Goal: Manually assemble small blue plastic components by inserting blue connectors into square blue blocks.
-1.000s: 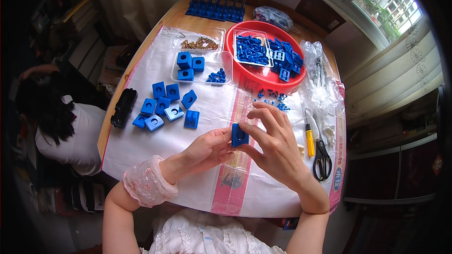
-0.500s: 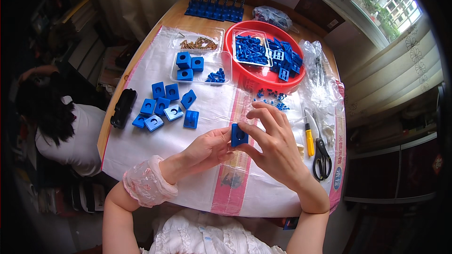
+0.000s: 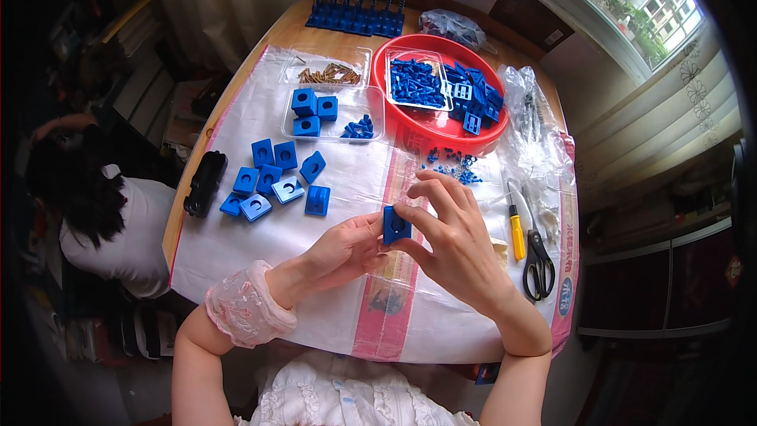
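Between my two hands, above the middle of the table, is a blue plastic block (image 3: 397, 226) with a round hole in its face. My left hand (image 3: 344, 249) grips its left side. My right hand (image 3: 451, 238) pinches it from the right, thumb at the lower edge and index finger at the top; the other fingers are raised. Several similar blue blocks (image 3: 268, 178) lie loose to the left of my hands. More blue blocks (image 3: 305, 102) and small blue pieces (image 3: 359, 127) sit in a clear plastic tray (image 3: 335, 136).
A red basin (image 3: 475, 143) holds blue parts at the back, beside a box of brass-coloured pins (image 3: 331, 74). Tiny parts (image 3: 456, 166) are scattered before it. At right lie a yellow screwdriver (image 3: 516, 235) and scissors (image 3: 539, 267); at left, a black case (image 3: 206, 184). Another person (image 3: 110, 221) sits left.
The view has shifted very slightly. My hands keep nearly the same hold on the blue block, and the other things stay where they were.
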Motion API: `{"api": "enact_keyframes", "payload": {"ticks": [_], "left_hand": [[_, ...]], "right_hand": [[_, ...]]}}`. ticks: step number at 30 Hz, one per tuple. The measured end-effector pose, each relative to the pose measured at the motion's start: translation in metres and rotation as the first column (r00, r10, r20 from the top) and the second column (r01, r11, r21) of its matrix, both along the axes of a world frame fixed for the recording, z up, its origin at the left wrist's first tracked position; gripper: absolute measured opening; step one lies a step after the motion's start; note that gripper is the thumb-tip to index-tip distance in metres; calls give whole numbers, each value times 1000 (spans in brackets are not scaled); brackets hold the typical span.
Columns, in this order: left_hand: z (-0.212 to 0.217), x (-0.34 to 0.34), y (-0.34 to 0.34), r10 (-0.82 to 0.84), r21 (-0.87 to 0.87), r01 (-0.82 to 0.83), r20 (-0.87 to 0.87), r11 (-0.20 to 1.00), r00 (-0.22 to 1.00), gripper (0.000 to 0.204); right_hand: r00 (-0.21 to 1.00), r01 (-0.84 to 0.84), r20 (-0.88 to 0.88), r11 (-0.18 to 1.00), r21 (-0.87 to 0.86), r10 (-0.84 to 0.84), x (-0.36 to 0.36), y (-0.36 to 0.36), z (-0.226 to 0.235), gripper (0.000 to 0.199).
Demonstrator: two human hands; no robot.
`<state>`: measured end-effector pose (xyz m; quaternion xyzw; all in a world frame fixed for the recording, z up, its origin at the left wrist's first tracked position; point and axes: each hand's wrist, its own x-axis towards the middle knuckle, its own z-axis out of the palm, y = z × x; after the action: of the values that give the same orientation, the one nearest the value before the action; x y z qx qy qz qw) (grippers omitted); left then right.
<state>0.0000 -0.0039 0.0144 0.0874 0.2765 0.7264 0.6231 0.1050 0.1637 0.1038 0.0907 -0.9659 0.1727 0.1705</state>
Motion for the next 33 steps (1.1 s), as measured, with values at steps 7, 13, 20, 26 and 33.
{"api": "enact_keyframes", "payload": {"ticks": [7, 13, 20, 26, 33], "left_hand": [[0, 0, 0, 0, -6, 0, 3, 1000, 1000, 32], [-3, -1, -2, -10, 18, 10, -1, 1000, 1000, 32], [-4, -2, -1, -22, 51, 22, 11, 998, 1000, 33], [-7, -3, -1, -20, 32, 20, 15, 999, 1000, 34], [-8, -3, -1, -18, 56, 17, 20, 998, 1000, 33]], "right_hand": [[999, 32, -4, 999, 10, -32, 0, -2, -1, 44], [1000, 27, -12, 1000, 10, -27, -1, -3, -2, 44], [1000, -8, -12, 1000, 10, 8, 0, -2, -2, 44], [1000, -5, -2, 999, -50, 5, -5, 0, -7, 42], [1000, 3, -3, 998, -67, -3, -7, 0, -8, 40]]}}
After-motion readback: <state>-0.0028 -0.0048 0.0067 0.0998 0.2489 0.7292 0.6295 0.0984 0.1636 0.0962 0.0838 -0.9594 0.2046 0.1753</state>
